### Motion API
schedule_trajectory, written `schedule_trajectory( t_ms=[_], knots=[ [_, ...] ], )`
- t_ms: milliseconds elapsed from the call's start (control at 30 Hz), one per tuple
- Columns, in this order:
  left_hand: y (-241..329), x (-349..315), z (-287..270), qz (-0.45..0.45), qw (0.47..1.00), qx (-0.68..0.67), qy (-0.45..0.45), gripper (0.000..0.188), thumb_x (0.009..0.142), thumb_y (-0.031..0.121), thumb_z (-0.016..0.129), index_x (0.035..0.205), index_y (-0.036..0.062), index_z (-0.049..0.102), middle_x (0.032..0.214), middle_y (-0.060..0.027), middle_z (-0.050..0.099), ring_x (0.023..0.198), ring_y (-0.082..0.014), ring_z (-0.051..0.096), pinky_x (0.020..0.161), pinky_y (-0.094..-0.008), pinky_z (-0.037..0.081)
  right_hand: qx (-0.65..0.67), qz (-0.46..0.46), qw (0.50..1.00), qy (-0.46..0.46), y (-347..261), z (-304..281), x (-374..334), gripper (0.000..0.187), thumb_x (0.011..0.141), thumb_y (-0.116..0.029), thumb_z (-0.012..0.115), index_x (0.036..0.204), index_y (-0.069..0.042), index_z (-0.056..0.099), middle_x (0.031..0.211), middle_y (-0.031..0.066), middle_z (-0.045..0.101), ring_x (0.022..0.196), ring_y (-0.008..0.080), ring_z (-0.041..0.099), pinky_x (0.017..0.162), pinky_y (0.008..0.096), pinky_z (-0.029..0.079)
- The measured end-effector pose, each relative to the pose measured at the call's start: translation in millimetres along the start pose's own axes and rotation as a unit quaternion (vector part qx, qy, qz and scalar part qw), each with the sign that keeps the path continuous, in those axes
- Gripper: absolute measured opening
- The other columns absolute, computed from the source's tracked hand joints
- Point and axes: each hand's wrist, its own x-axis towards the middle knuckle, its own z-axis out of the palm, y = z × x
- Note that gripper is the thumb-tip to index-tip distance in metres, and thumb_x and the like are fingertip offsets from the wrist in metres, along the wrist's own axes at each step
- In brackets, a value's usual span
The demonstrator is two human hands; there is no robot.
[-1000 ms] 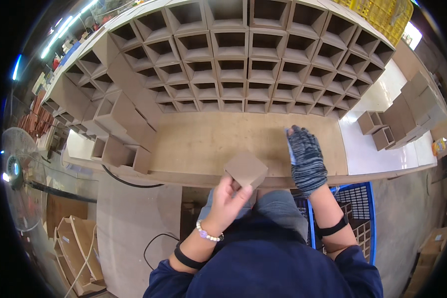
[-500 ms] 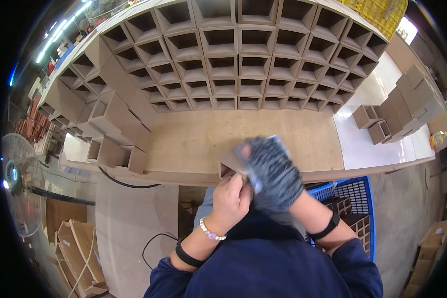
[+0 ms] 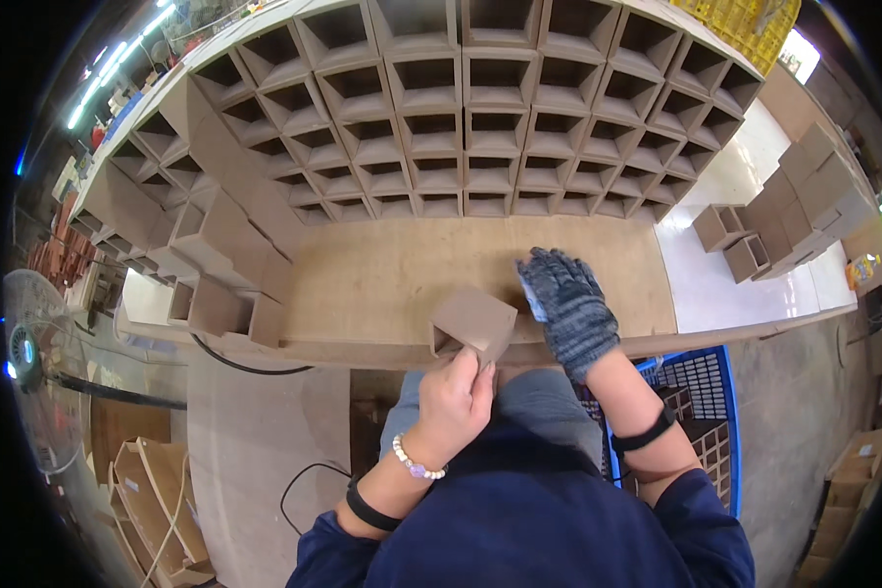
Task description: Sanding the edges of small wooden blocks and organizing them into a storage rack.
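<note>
My left hand [image 3: 452, 397], bare and wearing a beaded bracelet, pinches the near edge of a small grey-brown open-ended box [image 3: 473, 321]. The box is tilted at the front edge of the wooden work surface, its open end partly in view. To the right of the box, and apart from it, is my right hand [image 3: 576, 312] in a dark grey knitted glove. A pale bluish flat piece [image 3: 533, 297] shows along the glove's thumb side. The fingers bend over it and hide the rest, so its kind cannot be made out.
Stacked open boxes [image 3: 441, 127] form a wall at the back, with more boxes at the left [image 3: 227, 250] and right [image 3: 794, 201]. A blue plastic crate [image 3: 725, 431] holding boxes stands below right. A fan [image 3: 31, 358] is far left, and a yellow crate [image 3: 750, 24] sits top right.
My right hand has moved right, off the box, with the pale piece still in it. My left hand keeps its hold, and more of the box shows.
</note>
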Motion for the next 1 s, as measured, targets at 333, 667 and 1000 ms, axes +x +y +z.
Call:
schedule_trajectory(
  t_ms=[333,667,1000],
  knots=[
    [-6,-6,6,0.061,0.995,0.078,0.018,0.025,0.075,-0.003,0.059,0.100,-0.0050,0.058,0.068,-0.0160,0.060,0.065,-0.0347,0.060,0.071,-0.0405,0.050,-0.099,-0.105,0.989,0.045,31,1,-43,0.035,0.086,-0.020,0.045,0.116,-0.007,0.057,0.112,0.0149,0.060,0.105,0.0287,0.057,0.096,0.0479,0.037],
    [-10,-5,10,0.076,0.993,0.088,0.025,0.025,0.076,-0.004,0.058,0.101,-0.0058,0.057,0.068,-0.0149,0.060,0.064,-0.0341,0.059,0.072,-0.0403,0.050,-0.067,-0.058,0.995,-0.047,18,-13,-30,0.043,0.084,-0.024,0.049,0.122,-0.004,0.053,0.120,0.0163,0.057,0.114,0.0292,0.053,0.102,0.0462,0.034],
    [-8,-9,14,0.076,0.990,0.113,0.028,0.030,0.072,-0.004,0.059,0.102,-0.0071,0.055,0.073,-0.0171,0.061,0.064,-0.0352,0.059,0.070,-0.0408,0.050,-0.043,-0.013,0.999,0.016,-1,20,-20,0.044,0.085,-0.018,0.047,0.126,-0.003,0.049,0.128,0.0181,0.050,0.122,0.0320,0.046,0.104,0.0468,0.032]
  ],
)
